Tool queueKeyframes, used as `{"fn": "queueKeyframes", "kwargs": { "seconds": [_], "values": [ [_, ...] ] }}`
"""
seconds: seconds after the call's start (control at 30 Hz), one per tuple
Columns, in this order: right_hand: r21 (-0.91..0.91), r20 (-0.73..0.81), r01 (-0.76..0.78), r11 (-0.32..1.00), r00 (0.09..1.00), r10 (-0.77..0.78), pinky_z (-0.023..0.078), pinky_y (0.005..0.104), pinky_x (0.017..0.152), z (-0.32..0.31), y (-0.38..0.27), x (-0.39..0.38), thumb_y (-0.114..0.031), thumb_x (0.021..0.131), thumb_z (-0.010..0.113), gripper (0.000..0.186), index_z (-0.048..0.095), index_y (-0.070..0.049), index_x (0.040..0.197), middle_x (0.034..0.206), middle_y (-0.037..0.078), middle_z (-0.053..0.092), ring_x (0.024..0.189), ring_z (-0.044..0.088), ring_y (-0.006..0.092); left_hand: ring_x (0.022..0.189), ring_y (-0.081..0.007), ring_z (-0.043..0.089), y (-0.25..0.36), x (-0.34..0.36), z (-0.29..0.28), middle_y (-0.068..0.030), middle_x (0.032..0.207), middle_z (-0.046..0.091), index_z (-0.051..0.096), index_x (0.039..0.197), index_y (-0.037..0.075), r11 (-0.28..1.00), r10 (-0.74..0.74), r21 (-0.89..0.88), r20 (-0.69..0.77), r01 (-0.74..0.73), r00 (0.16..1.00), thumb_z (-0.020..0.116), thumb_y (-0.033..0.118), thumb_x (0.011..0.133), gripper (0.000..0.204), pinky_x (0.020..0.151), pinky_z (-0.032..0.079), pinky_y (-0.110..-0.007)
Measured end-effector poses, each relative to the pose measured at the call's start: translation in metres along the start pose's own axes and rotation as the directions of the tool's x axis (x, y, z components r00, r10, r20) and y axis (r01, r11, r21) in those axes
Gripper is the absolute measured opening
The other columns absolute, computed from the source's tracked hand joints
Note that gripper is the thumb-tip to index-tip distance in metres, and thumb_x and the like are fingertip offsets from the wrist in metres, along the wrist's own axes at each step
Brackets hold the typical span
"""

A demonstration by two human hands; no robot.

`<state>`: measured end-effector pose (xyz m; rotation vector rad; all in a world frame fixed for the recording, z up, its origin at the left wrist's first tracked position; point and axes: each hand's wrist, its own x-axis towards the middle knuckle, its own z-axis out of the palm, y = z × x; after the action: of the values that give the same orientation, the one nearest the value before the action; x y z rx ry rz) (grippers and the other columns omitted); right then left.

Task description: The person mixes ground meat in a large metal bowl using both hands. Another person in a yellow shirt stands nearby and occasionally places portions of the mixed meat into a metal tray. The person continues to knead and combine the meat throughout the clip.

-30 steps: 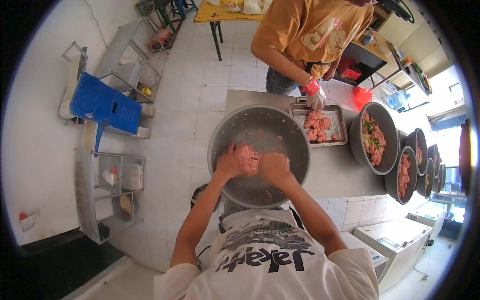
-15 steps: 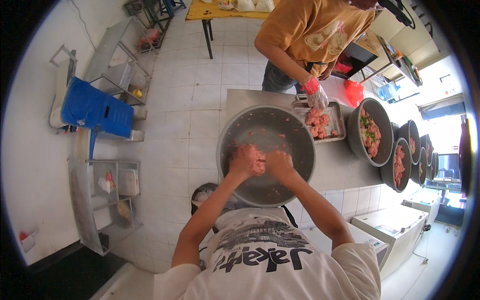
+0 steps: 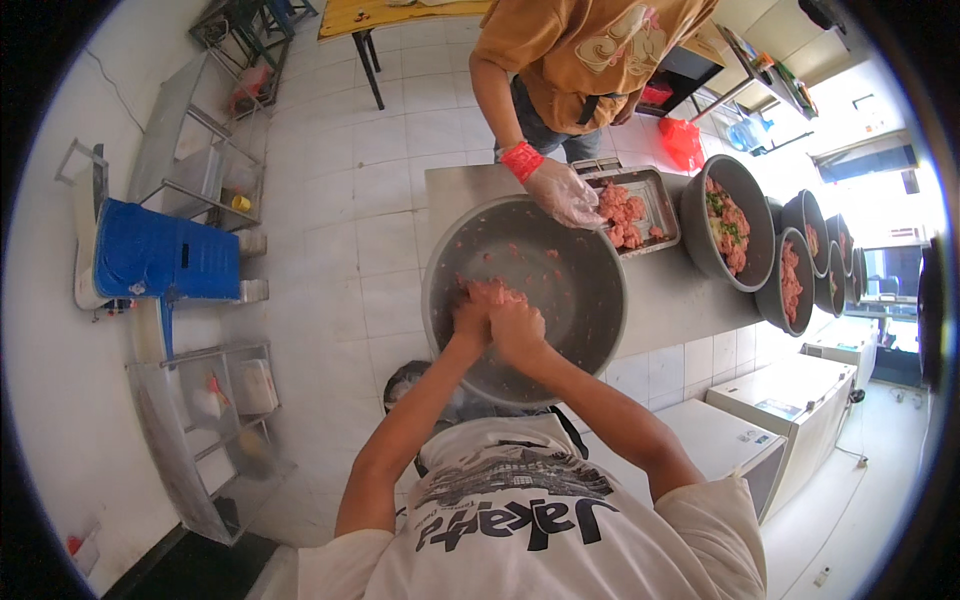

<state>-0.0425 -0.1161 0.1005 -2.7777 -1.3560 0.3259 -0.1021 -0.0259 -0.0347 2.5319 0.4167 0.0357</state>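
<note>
A large grey bowl (image 3: 591, 300) on the steel counter has scraps of pink meat stuck inside. In it, my left hand (image 3: 472, 322) is closed around the left side of a lump of minced meat (image 3: 497, 291). My right hand (image 3: 519, 330) presses against the same lump from the right, fingers curled; the two hands touch or nearly touch. Part of each hand's fingers is hidden in the meat. Just beyond the bowl, a co-worker's gloved hand (image 3: 566, 200) with a red wrist band is at a metal tray (image 3: 662, 205) holding more minced meat.
Grey bowls of meat (image 3: 752, 200) line the counter (image 3: 670, 310) to the right. The co-worker (image 3: 560, 50) stands opposite. A blue machine (image 3: 165, 250) and metal racks (image 3: 190, 400) line the left wall. White chest units (image 3: 780, 400) stand at lower right, a yellow table (image 3: 390, 15) at the back.
My hands have drawn closer together on the meat, the right moving left. The co-worker's gloved hand has moved left and toward me, to the tray's edge near my bowl. The view has shifted.
</note>
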Motion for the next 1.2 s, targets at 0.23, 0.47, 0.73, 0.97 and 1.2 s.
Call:
{"fn": "queueKeyframes", "kwargs": {
  "seconds": [0.23,0.47,0.73,0.97,1.2],
  "values": [
    [0.529,0.426,-0.091,0.844,0.888,-0.171,0.054,0.0501,0.077,-0.009,0.119,0.021,-0.033,0.09,0.067,0.033,0.074,-0.002,0.093,0.088,0.024,0.069,0.08,0.067,0.0457,0.125,-0.0386,0.05,0.059,0.007,-0.071,-0.0157,0.133,0.056,0.057,0.13,0.006,0.999,0.039,0.022,0.105,-0.042,0.994,0.083,0.037,0.072,0.072,0.114,0.03,-0.06],
    [0.549,0.477,-0.024,0.835,0.829,-0.29,0.052,0.0422,0.067,0.008,0.153,0.06,-0.035,0.085,0.073,0.031,0.076,-0.004,0.088,0.075,0.016,0.072,0.068,0.069,0.0282,0.13,-0.0395,0.048,0.061,0.002,-0.059,-0.019,0.14,0.046,0.044,0.141,0.006,0.971,-0.174,-0.126,0.201,0.202,0.964,0.095,0.03,0.058,0.099,0.109,0.044,-0.049],
    [0.612,0.657,-0.106,0.784,0.62,-0.428,0.046,0.0315,0.059,0.023,0.176,0.112,-0.043,0.075,0.081,0.036,0.079,-0.009,0.085,0.063,0.002,0.063,0.059,0.058,0.0129,0.125,-0.0419,0.053,0.064,-0.001,-0.05,-0.015,0.143,0.041,0.039,0.143,0.018,0.953,-0.27,-0.089,0.197,0.291,0.943,0.097,0.022,0.053,0.107,0.099,0.052,-0.05],
    [0.637,0.645,0.211,0.741,0.379,-0.663,0.048,0.0383,0.059,0.043,0.175,0.167,-0.05,0.072,0.084,0.046,0.078,-0.008,0.09,0.07,0.005,0.063,0.063,0.059,0.0185,0.117,-0.045,0.059,0.065,-0.004,-0.042,-0.0192,0.142,0.042,0.035,0.145,0.017,0.948,-0.316,0.073,0.136,0.309,0.939,0.095,0.025,0.06,0.104,0.096,0.053,-0.052],
    [-0.017,0.248,0.412,0.911,0.885,-0.395,0.059,0.0486,0.077,-0.061,0.109,0.078,-0.033,0.081,0.076,0.031,0.078,-0.005,0.096,0.095,0.02,0.075,0.091,0.075,0.0354,0.132,-0.05,0.047,0.071,0.002,-0.046,-0.0258,0.148,0.037,0.028,0.152,0.014,0.936,-0.322,-0.082,0.197,0.343,0.926,0.088,0.04,0.07,0.104,0.103,0.049,-0.055]
  ]
}}
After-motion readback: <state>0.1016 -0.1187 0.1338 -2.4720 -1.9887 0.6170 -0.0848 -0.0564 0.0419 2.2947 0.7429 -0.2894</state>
